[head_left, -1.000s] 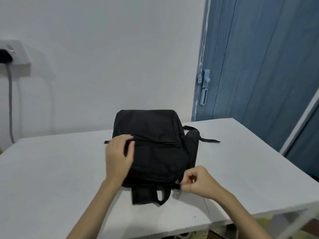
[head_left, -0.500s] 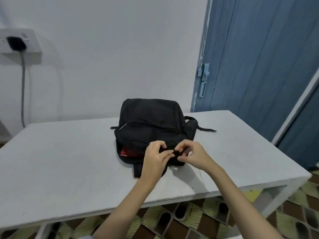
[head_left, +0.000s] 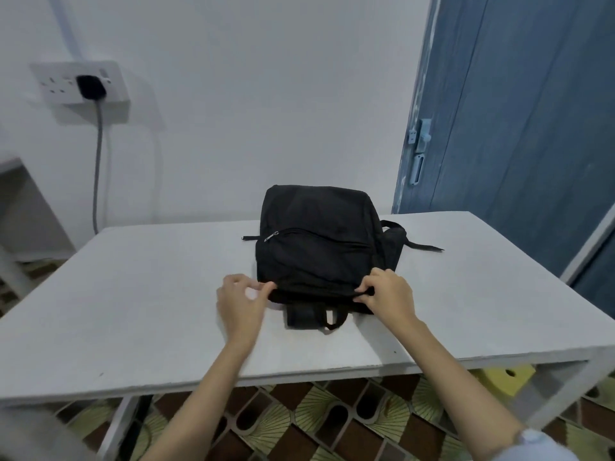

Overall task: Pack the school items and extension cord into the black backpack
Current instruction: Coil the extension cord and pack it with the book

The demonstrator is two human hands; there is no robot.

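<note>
The black backpack lies flat on the white table, its top end and carry loop toward me. Its main opening along the near edge looks zipped, and no contents show. My left hand pinches the near left corner of the backpack at the zip line. My right hand grips the near right edge of the backpack with curled fingers. A zip pull shows on the front pocket. No school items or extension cord are visible outside the bag.
A wall socket with a black plug and grey cable sits at the upper left. A blue door stands at the right. A backpack strap trails right across the table. Patterned floor tiles show below the table's front edge.
My hands, close together at the bag's near middle half a second ago, have spread to its left and right corners. The red item seen in the opening is no longer visible.
</note>
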